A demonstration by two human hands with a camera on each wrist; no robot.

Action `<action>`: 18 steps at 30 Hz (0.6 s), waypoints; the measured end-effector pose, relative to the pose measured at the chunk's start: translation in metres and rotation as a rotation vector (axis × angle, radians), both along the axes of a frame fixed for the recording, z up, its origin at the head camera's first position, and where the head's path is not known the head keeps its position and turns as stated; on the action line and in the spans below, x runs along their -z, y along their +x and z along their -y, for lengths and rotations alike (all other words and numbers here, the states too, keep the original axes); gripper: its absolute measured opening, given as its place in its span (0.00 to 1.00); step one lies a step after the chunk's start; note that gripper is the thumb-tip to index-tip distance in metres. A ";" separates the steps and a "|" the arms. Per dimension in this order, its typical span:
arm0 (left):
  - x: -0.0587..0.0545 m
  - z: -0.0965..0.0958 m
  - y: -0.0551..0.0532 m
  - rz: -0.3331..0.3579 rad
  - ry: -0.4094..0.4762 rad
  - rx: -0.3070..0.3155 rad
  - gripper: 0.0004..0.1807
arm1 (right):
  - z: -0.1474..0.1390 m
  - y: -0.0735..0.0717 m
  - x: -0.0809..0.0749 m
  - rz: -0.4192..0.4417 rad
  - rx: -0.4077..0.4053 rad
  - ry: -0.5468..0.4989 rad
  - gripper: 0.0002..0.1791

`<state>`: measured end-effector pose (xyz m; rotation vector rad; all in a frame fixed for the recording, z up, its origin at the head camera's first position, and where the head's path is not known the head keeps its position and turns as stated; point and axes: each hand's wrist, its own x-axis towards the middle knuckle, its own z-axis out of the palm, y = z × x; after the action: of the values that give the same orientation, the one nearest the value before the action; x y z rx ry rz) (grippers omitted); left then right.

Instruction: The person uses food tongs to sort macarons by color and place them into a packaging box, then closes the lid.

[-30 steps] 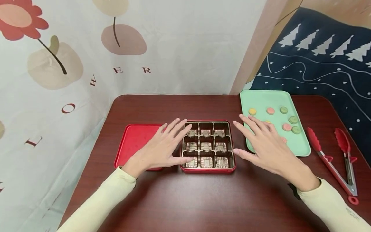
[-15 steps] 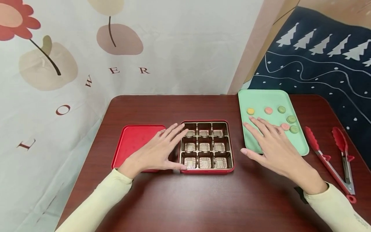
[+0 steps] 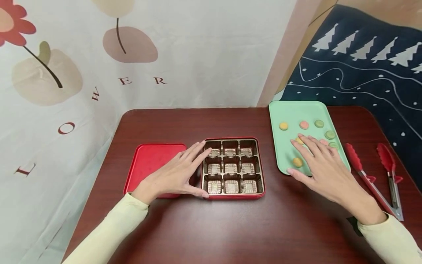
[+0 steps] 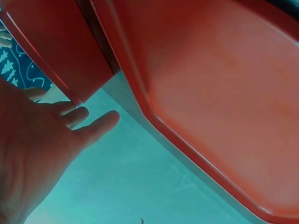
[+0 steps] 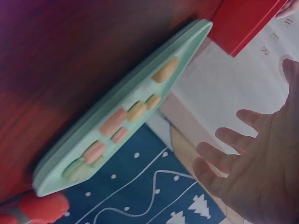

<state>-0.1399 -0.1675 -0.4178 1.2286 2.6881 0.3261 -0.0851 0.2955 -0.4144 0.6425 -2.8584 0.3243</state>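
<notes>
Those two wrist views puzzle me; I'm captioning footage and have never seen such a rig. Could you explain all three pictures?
There's no machine, just a person's bare left hand and right hand. The widest picture comes from a head camera looking down; each wrist camera shows its own hand close up, tilted.

On the table are a red box with nine compartments, what looks like its lid, a green tray of small yellow, pink and green rounds, and red-tipped tongs.

The left hand is at the box's left edge, perhaps touching. The right is over the tray. Neither grips anything.
</notes>
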 end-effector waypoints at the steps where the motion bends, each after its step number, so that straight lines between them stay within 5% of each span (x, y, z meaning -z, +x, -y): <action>1: 0.000 0.000 0.000 0.007 0.001 -0.002 0.74 | -0.003 0.001 0.001 0.003 0.011 0.001 0.50; 18: -0.004 -0.005 -0.004 0.117 0.013 -0.037 0.78 | -0.067 0.025 0.021 0.033 0.171 0.010 0.51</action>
<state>-0.1442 -0.1622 -0.4137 1.1276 2.6154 0.4082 -0.0604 0.3625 -0.4352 0.3943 -2.9225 0.2965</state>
